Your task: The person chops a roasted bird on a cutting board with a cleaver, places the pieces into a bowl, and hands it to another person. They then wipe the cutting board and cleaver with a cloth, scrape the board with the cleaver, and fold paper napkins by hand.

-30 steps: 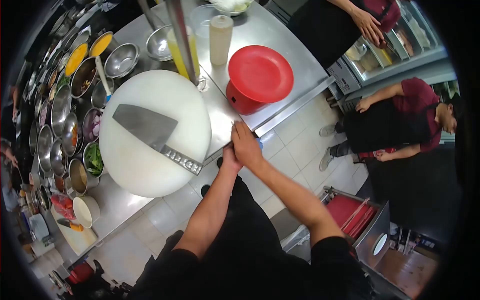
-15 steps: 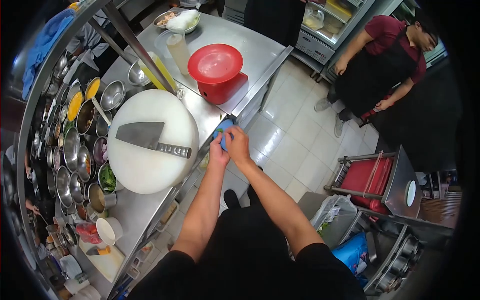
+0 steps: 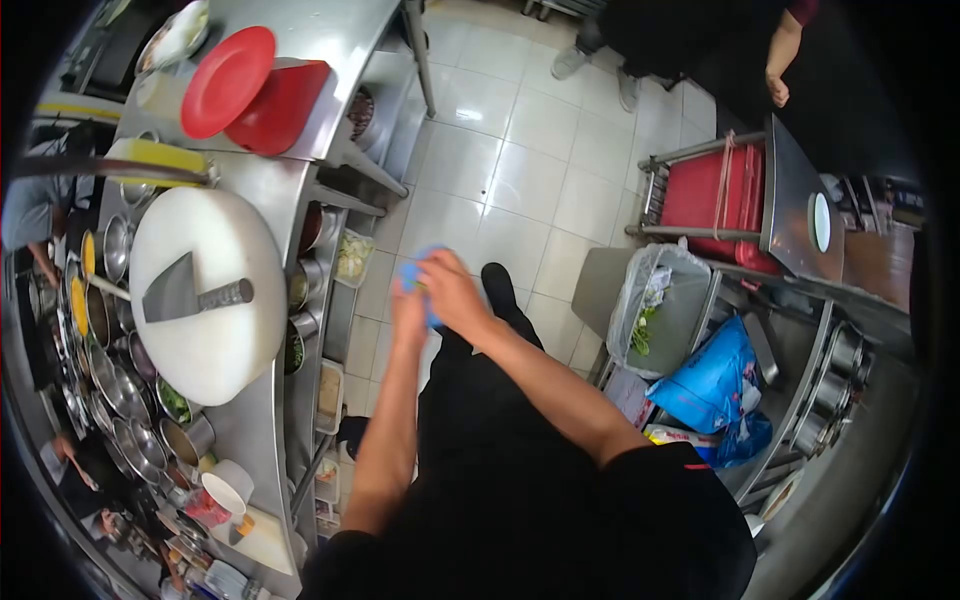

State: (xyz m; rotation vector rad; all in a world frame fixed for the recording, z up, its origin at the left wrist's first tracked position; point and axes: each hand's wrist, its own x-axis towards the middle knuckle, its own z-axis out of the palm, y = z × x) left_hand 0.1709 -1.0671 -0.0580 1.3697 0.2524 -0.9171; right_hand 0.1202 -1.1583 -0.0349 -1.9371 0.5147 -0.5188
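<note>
Over the tiled floor, both hands are together around a small blue thing [image 3: 410, 272], blurred, perhaps a cloth or a small dish. A speck of green shows beside the fingers. My left hand [image 3: 408, 312] grips it from the near left side, fingers partly hidden. My right hand [image 3: 450, 292] closes on it from the right, overlapping the left. To the left, a cleaver [image 3: 172, 290] lies flat on a thick round white chopping block [image 3: 220, 345], out of reach of both hands.
A steel counter [image 3: 250, 180] runs along the left, with metal bowls and a red scale [image 3: 285, 105] under a red plate [image 3: 230, 80]. A lined bin [image 3: 640, 330] holding greens stands right, near a blue bag [image 3: 710, 385]. Another person [image 3: 680, 35] stands at top right.
My view has turned to the right. Both hands, still with the blue thing, have come away from the counter edge and are over the floor. The cleaver stays on the block.
</note>
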